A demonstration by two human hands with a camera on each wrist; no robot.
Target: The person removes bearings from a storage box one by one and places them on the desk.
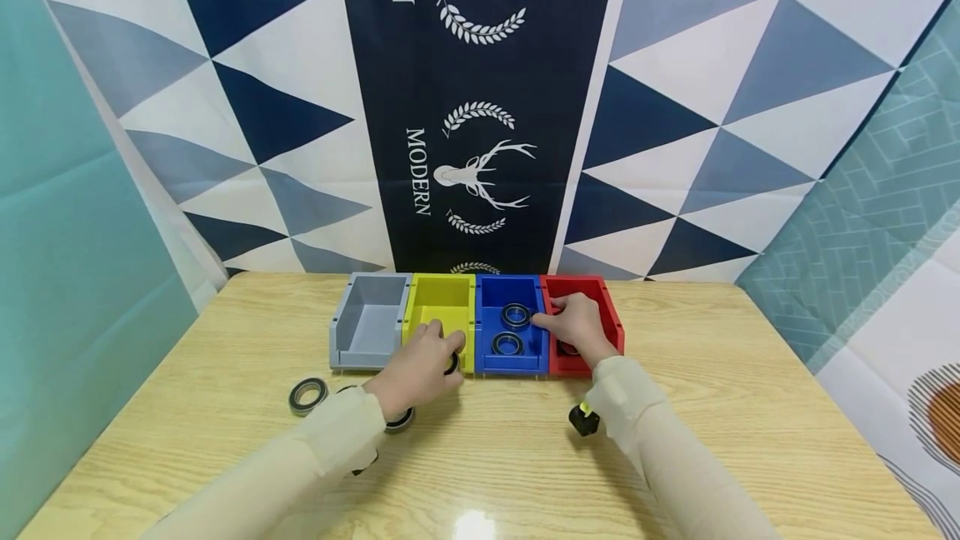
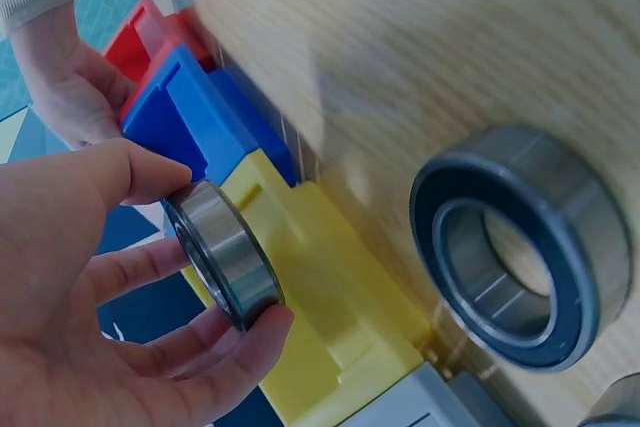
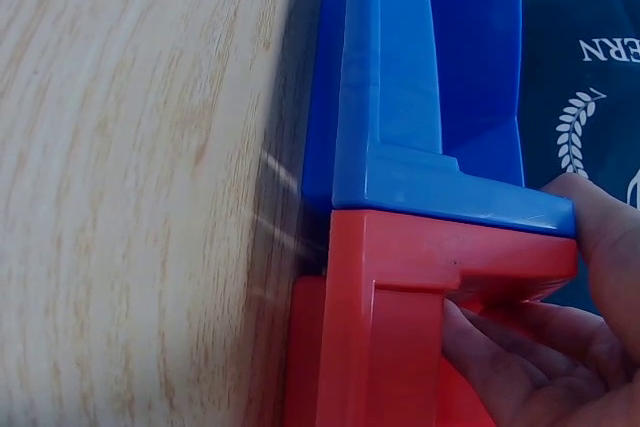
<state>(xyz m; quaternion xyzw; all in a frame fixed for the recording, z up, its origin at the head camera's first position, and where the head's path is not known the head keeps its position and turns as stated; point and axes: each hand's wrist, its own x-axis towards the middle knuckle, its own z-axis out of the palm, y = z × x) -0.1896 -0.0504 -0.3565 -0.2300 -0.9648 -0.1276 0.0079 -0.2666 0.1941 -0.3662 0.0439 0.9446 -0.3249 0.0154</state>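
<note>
The dark blue banner (image 1: 477, 107) reads "MODERN" vertically beside its white deer emblem, twice

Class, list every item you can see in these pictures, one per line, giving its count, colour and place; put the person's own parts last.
Grey plastic bin: one, grey, leftmost of the row.
Yellow plastic bin: one, yellow, second from left.
Blue plastic bin: one, blue, third, holding two bearings.
Red plastic bin: one, red, rightmost.
Steel ring bearings: two in the blue bin, one loose on the table at left, one partly hidden by the left sleeve, one held.
Wooden table: one, light wood.
Patterned backdrop: navy, white, teal.
Left hand: fingers pinch a bearing at the yellow bin.
Right hand: rests in the red bin.
</note>
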